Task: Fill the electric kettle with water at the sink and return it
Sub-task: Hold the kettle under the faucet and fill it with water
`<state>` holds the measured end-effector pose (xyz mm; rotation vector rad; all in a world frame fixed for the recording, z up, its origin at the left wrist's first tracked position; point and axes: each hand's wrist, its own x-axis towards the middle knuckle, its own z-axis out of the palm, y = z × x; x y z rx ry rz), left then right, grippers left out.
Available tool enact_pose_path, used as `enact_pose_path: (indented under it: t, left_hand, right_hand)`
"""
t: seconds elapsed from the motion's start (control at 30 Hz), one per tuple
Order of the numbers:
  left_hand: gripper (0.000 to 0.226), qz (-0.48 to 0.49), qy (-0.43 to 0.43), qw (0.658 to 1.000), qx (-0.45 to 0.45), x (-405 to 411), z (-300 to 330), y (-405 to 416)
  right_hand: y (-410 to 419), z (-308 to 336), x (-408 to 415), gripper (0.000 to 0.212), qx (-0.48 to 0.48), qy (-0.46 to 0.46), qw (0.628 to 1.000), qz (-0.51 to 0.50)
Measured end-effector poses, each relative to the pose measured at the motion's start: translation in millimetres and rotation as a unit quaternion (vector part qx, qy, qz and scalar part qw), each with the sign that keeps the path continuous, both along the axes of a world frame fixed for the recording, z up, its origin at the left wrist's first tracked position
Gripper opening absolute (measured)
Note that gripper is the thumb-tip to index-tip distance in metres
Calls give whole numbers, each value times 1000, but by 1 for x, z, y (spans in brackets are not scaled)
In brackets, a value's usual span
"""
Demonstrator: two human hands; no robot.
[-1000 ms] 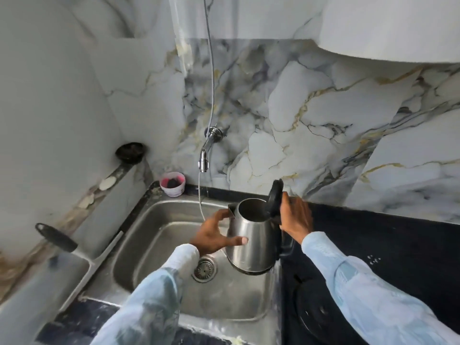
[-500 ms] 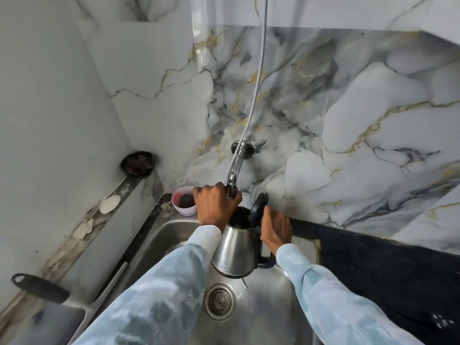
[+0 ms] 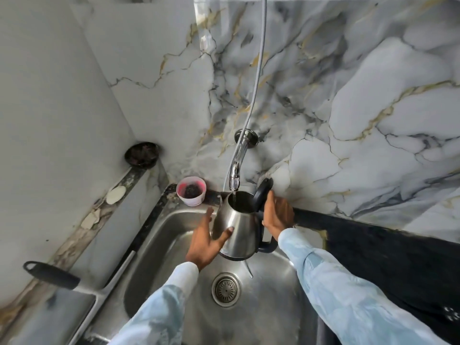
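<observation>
A steel electric kettle [image 3: 237, 225] with its black lid [image 3: 261, 194] flipped up hangs over the steel sink [image 3: 268, 307]. Its mouth sits right under the chrome wall tap [image 3: 237, 165], and a thin stream of water runs from the spout into it. My right hand [image 3: 277, 215] grips the black handle on the kettle's right side. My left hand [image 3: 206, 240] cups the kettle's left wall and lower body, fingers spread against the steel.
A pink-rimmed cup [image 3: 191, 191] stands at the sink's back left corner, a dark bowl [image 3: 142, 154] on the ledge above it. A black-handled tool [image 3: 52, 275] leans at the left. The drain [image 3: 226, 289] lies below the kettle. Black countertop [image 3: 388, 255] runs along the right.
My left hand has come down from the tap to the kettle's side. Water now runs into the kettle, which sits slightly lower under the spout.
</observation>
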<state>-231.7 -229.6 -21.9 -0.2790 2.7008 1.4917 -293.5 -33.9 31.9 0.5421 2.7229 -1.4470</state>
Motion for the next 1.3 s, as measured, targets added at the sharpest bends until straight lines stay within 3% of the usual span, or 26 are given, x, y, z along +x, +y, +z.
enact_pose_path:
  t: [0.07, 0.17, 0.4, 0.53, 0.67, 0.77, 0.87, 1.0, 1.2, 1.3]
  left_hand:
    - [92, -25, 9, 999, -25, 8, -7, 0]
    - [87, -34, 25, 999, -32, 10, -5, 1]
    - [90, -33, 22, 999, -12, 8, -4, -5]
    - [93, 40, 46, 998, 23, -4, 21, 0]
    - [59, 16, 135, 991, -14, -48, 72, 19]
    - [35, 11, 128, 991, -40, -68, 88, 24]
    - [29, 17, 107, 994, -33, -74, 88, 20]
    - [30, -3, 87, 996, 14, -85, 91, 13]
    - [37, 46, 119, 991, -43, -90, 88, 25]
    - [59, 92, 44, 992, 76, -78, 77, 24]
  right_hand:
    - [-1, 0, 0, 55, 12, -2, 1000, 11]
    - [-3, 4, 4, 72, -9, 5, 1000, -9]
    - [-11, 13, 6, 81, -24, 19, 999, -10]
    - [-11, 12, 6, 73, -26, 22, 999, -10]
    - [-11, 11, 8, 72, -31, 23, 999, -7]
    - [-12, 9, 9, 82, -36, 22, 999, -14]
    - [-10, 7, 7, 74, -33, 31, 999, -17]
    - [-7, 1, 3, 67, -35, 29, 999, -16]
    - [-4, -4, 4, 64, -23, 40, 999, -15]
    - [-1, -4, 9, 63, -15, 46, 999, -14]
